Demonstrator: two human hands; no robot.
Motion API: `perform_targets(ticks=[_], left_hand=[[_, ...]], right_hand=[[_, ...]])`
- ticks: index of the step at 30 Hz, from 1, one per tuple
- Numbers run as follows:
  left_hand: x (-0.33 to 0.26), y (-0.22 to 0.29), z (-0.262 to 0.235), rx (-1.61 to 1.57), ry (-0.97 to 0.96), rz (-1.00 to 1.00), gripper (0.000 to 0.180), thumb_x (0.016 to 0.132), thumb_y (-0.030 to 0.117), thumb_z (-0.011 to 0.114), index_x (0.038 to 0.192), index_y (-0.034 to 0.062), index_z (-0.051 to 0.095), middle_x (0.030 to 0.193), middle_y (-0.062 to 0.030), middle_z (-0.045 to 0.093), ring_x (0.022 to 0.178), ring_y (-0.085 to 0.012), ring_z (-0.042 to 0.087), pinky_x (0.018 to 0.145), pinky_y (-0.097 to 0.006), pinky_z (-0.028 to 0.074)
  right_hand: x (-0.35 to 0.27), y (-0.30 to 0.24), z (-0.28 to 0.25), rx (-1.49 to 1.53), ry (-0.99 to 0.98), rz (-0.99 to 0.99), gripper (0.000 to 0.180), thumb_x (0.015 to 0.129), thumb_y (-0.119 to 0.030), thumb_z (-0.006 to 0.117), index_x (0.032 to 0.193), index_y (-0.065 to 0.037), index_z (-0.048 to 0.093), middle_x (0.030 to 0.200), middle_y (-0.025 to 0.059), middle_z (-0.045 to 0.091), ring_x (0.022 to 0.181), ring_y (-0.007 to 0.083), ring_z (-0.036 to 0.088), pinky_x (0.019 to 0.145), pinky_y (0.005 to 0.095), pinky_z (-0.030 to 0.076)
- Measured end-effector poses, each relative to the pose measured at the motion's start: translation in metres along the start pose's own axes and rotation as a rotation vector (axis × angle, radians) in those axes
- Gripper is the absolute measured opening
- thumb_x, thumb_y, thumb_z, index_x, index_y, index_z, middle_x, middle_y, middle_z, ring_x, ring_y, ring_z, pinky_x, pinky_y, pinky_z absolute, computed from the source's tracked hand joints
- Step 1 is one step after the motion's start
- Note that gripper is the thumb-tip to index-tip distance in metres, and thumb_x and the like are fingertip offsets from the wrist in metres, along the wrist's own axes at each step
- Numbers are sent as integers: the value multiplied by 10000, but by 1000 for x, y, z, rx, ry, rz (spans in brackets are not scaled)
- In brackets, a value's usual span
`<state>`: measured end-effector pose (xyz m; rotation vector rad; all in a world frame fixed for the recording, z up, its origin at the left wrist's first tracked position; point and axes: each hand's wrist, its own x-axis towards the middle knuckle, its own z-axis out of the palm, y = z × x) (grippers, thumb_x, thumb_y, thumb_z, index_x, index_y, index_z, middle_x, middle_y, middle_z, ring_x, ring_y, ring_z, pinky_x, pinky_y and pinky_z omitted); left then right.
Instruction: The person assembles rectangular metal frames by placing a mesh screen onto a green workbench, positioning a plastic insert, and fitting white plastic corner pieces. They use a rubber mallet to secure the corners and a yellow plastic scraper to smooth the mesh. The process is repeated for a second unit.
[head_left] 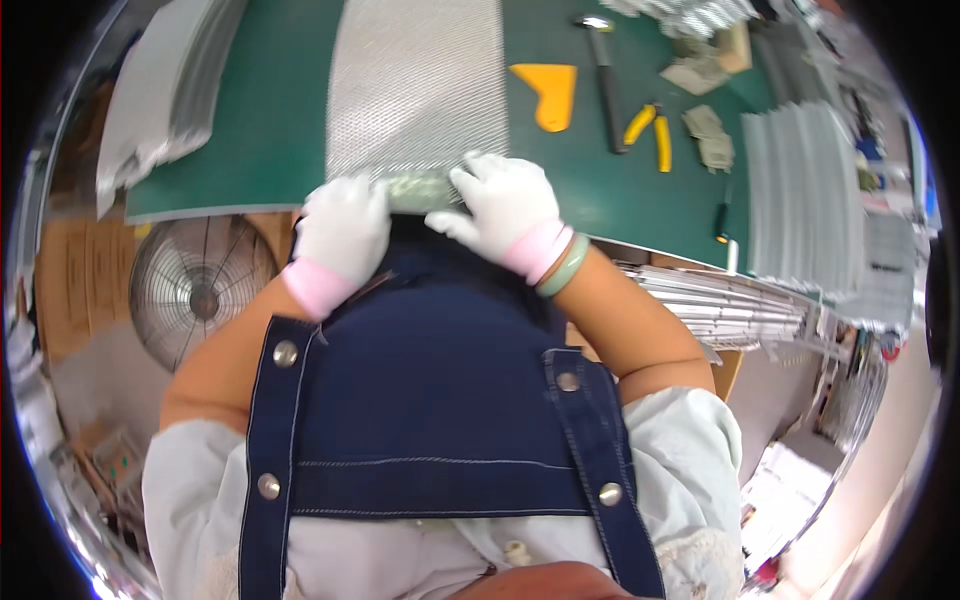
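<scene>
A long silvery mesh sheet (418,90) lies on the green tabletop, running away from me. Its near end, at the table's front edge, shows a pale greenish strip (420,190). My left hand (345,230), in a white glove with a pink cuff, is closed over the left corner of that end, fingers curled. On the right corner, my right hand (505,205), gloved alike, holds the edge with its thumb nearer me and its fingers lying on the mesh. The undersides of both hands are hidden.
Right of the mesh lie an orange scraper (555,95), a hammer (606,90) and yellow-handled pliers (662,140). Stacked pale sheets stand at the left (180,80) and right (800,200). Below the table's left edge is a round fan (204,300); metal strips (720,305) lie below the right.
</scene>
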<state>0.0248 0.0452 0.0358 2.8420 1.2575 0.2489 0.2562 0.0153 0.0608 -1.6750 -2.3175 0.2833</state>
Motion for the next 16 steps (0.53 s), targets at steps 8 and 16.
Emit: perform_targets(ticks=[8,16], left_hand=[[-29,-5,-34,-278,172,-282,540,742,270,810,1161,5,597,1091,-156,625,990,-294,622,879,-396,496],[-16,-9,6,-1832,-112,-1297,497,1022,440,524,1141,-33,616,978,-127,667,658,-183,623,570,-266,485]], right_hand=[[-53,288,-116,-248,574,1306,603,804,-550,678,1207,-102,700,1204,121,695,1124,302,657,954,429,514],[0,325,-89,-12,-237,782,733,852,-487,662,1407,-29,520,1362,176,594,1258,332,564,1095,377,415]])
